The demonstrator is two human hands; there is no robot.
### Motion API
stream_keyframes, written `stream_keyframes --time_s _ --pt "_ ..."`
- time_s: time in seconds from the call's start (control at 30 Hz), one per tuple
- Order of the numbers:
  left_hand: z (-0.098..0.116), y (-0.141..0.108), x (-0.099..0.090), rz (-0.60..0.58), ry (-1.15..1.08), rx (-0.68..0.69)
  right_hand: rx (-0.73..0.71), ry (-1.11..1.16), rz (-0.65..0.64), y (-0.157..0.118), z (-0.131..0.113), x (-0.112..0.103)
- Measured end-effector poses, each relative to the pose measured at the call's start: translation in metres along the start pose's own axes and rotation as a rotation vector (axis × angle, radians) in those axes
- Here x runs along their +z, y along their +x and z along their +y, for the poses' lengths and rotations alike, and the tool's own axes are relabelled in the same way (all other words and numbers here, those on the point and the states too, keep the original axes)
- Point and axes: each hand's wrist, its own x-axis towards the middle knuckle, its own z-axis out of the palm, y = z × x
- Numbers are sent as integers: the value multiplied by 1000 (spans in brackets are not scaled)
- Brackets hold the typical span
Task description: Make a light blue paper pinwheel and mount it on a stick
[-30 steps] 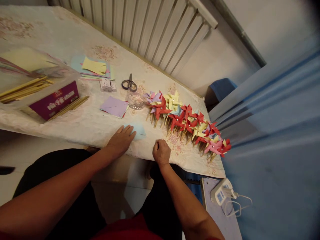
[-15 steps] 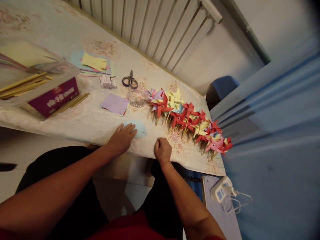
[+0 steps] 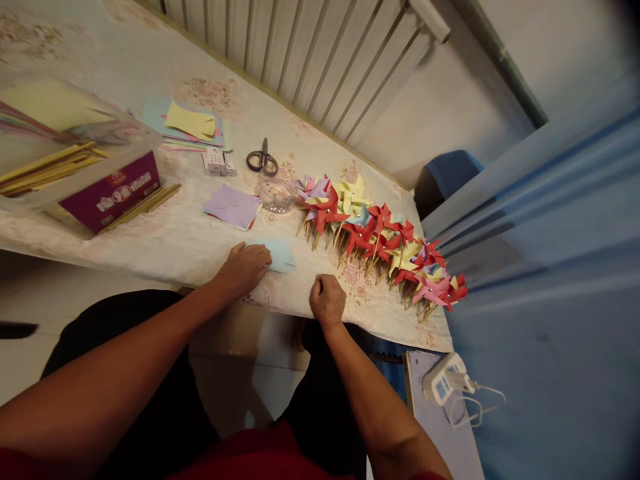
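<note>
Light blue paper (image 3: 281,255) lies near the table's front edge. My left hand (image 3: 247,267) is on its left part, fingers curled together and closed on the paper, with the fingertips partly hidden. Just right of the paper my right hand (image 3: 327,299) rests at the edge as a loose fist; whatever is inside, if anything, is hidden. Behind the paper are a stack of purple sheets (image 3: 233,207) and a clear dish of small shiny pieces (image 3: 276,198). Black scissors (image 3: 263,160) lie farther back.
Rows of colourful pinwheels on sticks (image 3: 383,243) stand to the right. On the left is a clear plastic box (image 3: 127,193) with sticks and paper, with loose sticks (image 3: 145,207) beside it. More paper (image 3: 190,123) and small boxes (image 3: 219,162) lie farther back.
My left hand's fingers, spread flat on the blue paper before, have drawn in and curled together. My right hand remains a fist in the same place. The view has shifted slightly.
</note>
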Motion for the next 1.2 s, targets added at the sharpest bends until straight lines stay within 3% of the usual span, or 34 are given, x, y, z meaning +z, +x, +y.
stream_keyframes --time_s 0.3,0.53,0.7,0.87,0.97,1.07,1.2 --pt "8 9 -2 25 8 50 17 14 12 0 -1 0" --pt "2 20 -3 235 -178 -6 93 143 53 5 -8 -3" --pt "4 28 -9 371 -335 -33 190 562 2 13 -24 -5" --pt "19 28 -7 401 -349 133 583 1331 -275 40 -36 2" --pt "27 26 -3 394 -309 253 716 1662 -445 59 -40 5" --pt "32 24 1 383 -247 315 763 1777 -521 69 -43 4" --pt "38 23 4 392 -197 379 736 1771 -561 67 -42 0"
